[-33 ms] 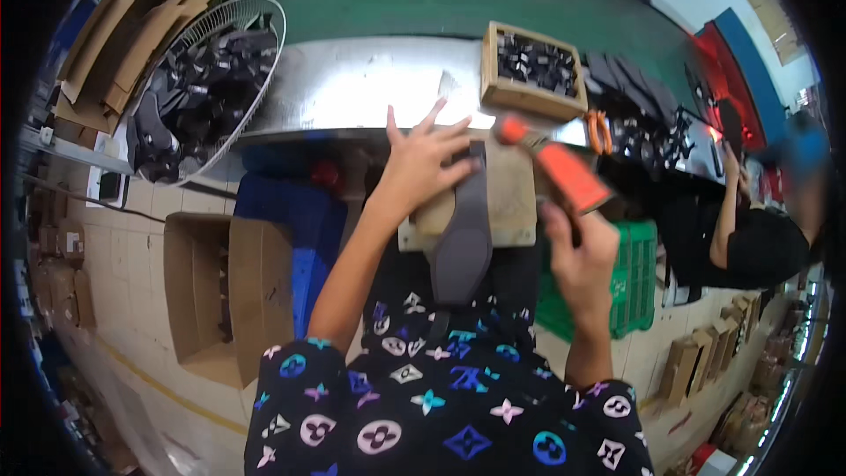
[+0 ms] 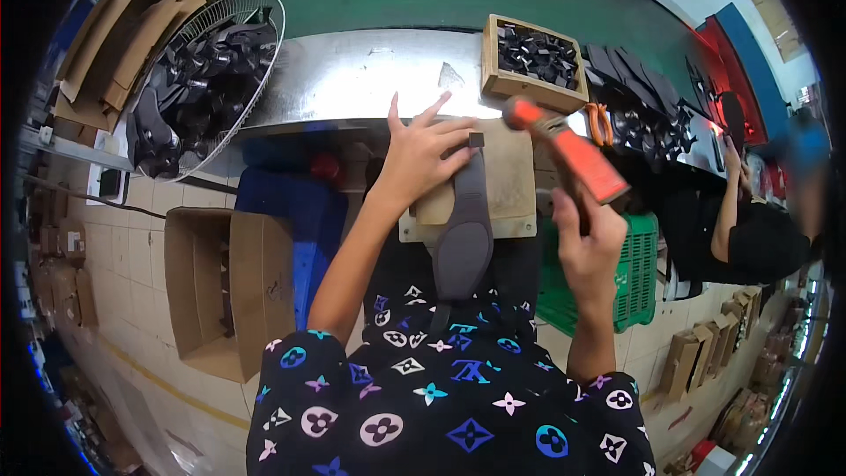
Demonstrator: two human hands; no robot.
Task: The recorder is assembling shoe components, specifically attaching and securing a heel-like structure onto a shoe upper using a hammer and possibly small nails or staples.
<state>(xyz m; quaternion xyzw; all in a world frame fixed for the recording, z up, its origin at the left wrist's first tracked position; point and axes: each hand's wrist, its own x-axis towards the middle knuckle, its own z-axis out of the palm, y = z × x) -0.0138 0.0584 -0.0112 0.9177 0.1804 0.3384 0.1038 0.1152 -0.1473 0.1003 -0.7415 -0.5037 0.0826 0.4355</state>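
A long grey shoe insole (image 2: 464,256) lies with its narrow end on a pale block (image 2: 509,185) and its wide end toward my lap. My left hand (image 2: 421,157) rests over the narrow end. Its thumb and forefinger close on a small black block (image 2: 477,139) there, while the other fingers spread away. My right hand (image 2: 592,247) grips the handle of a hammer (image 2: 582,163) with an orange-red head. The hammer is held in the air to the right of the pale block, apart from the insole.
Behind stands a metal bench edge (image 2: 352,79) with a wooden box (image 2: 534,92) of small black parts. Orange-handled pliers (image 2: 600,123) lie beside it. A wire basket (image 2: 280,31) of dark parts is at left, a green crate (image 2: 636,273) at right, near another person (image 2: 762,242).
My right hand has moved slightly up and to the right with the hammer. The small black block now shows between my left thumb and forefinger.
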